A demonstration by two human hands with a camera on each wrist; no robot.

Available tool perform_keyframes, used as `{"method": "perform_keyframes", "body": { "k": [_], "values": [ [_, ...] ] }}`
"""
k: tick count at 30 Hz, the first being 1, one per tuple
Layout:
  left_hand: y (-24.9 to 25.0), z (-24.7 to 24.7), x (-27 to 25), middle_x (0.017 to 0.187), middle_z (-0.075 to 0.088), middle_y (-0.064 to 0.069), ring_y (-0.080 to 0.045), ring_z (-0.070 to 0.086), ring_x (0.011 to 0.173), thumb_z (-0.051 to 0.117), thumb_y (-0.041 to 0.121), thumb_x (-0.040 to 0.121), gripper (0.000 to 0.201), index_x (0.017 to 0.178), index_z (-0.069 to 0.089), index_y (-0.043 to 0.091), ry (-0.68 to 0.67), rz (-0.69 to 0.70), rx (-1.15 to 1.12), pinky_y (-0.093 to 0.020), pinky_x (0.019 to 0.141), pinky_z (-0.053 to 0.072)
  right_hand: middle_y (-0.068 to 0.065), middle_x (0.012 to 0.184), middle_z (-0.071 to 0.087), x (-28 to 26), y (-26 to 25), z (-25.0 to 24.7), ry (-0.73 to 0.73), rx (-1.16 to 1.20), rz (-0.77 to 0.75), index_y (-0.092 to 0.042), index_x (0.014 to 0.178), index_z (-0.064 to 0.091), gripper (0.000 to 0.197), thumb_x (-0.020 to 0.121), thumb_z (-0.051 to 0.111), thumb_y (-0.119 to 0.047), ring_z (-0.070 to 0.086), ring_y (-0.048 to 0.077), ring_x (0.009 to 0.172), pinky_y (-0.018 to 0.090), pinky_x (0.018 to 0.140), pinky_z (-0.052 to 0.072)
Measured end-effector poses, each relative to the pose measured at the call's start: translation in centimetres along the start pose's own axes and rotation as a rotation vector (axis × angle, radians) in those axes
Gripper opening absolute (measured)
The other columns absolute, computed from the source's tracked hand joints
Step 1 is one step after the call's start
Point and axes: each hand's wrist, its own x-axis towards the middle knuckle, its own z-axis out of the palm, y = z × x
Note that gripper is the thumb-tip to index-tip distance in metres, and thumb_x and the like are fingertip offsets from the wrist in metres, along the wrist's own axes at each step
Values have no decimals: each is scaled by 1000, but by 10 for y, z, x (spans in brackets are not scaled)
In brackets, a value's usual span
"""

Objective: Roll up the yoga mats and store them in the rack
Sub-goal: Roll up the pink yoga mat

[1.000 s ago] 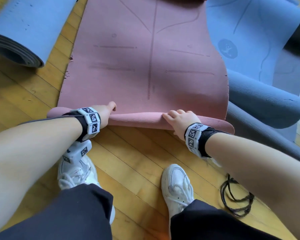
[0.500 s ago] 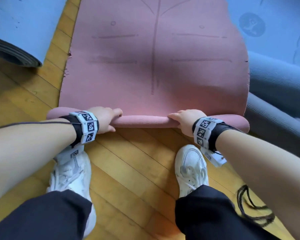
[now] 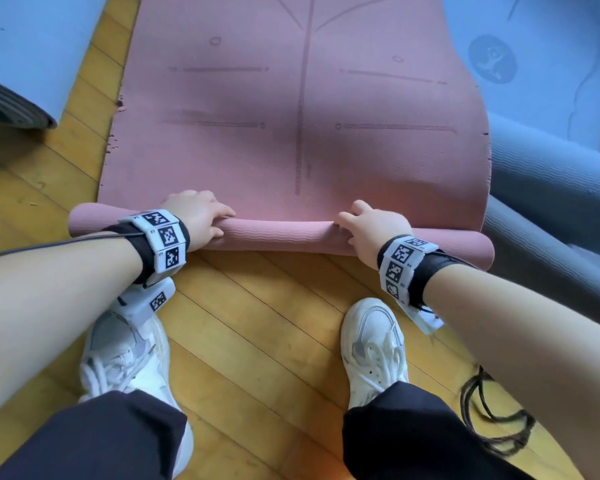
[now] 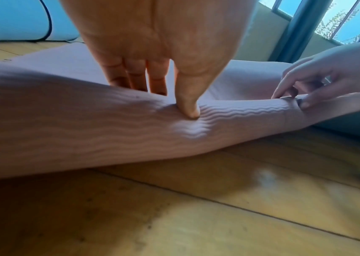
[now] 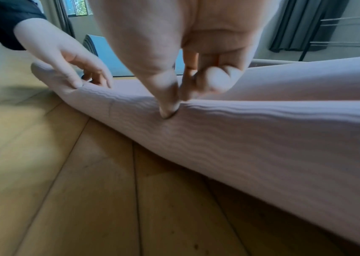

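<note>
A pink yoga mat lies flat on the wooden floor, with its near end wound into a thin roll. My left hand grips the roll left of its middle. In the left wrist view the thumb digs into the ribbed near side while the fingers reach over the top. My right hand grips the roll right of the middle. There its thumb presses the near side and the fingers curl behind. Both ends of the roll stick out past my hands.
A rolled blue mat lies at the far left. Blue-grey mats lie folded and flat along the pink mat's right edge. My white shoes stand just behind the roll, a black cord lies at the right, and a metal rack stands by the curtain.
Both hands have turned the roll away from me over the flat mat, and it is slightly thicker. My feet have stepped closer behind it.
</note>
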Motion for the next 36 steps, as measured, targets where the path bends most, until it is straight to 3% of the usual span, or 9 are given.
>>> {"method": "perform_keyframes", "body": {
  "k": [4,10,16,19,23,27,30,33,36],
  "values": [
    [4,2,-2,126,54,-4,-27,49,117,59,34,92,45,132,40,25,61,-43,-19,-40,96,42,6,119,39,-8,-6,9,32,-13,12,-18,130,37,42,91,45,-4,54,26,94,37,68,50],
    [7,0,-3,118,53,-8,-29,49,111,52,32,95,27,119,49,21,71,-22,78,-38,89,40,10,146,27,-27,-5,37,88,-28,-58,-11,153,4,76,94,50,-22,33,29,129,36,106,29],
    [9,11,-12,120,53,-7,-30,44,112,46,25,97,27,120,61,20,243,-36,43,-38,94,31,3,144,26,-12,2,15,74,-112,-53,-18,153,1,72,92,37,-8,35,24,123,33,102,31],
    [12,19,-22,129,48,-10,-32,41,118,48,25,96,43,138,46,16,221,-30,55,-41,98,32,2,143,30,-12,3,10,83,-118,-53,-23,153,2,75,90,41,-8,35,23,123,33,99,32],
    [13,24,-29,127,51,-14,-34,46,114,62,36,88,72,150,27,24,229,46,131,-44,94,39,-1,138,40,-10,7,5,141,-128,-41,-25,146,25,57,93,41,-10,38,23,120,36,97,34],
    [9,10,-16,136,43,-8,-28,43,119,40,22,100,63,152,7,33,108,19,225,-38,93,42,-4,141,41,-4,9,-1,152,-147,-23,-26,147,25,53,97,39,-15,36,22,125,37,100,31],
    [9,1,-4,139,41,-4,-26,42,120,35,9,98,70,151,0,38,27,-14,214,-38,91,44,2,158,17,-6,2,2,86,-190,-9,-17,153,4,62,96,28,-12,11,23,145,42,116,12],
    [6,-5,4,137,43,-4,-27,45,119,32,3,94,73,150,3,41,-4,-11,202,-37,89,43,1,160,-17,-11,-4,16,43,-144,54,-16,150,-17,72,92,25,-11,-20,22,145,48,116,-13],
    [2,-8,6,137,43,-4,-28,46,116,32,3,94,72,150,7,42,-12,-2,162,-38,91,45,1,158,-22,-9,-3,25,101,-88,76,-20,149,-20,74,97,30,-37,-24,25,144,52,114,-16]
  ]
}}
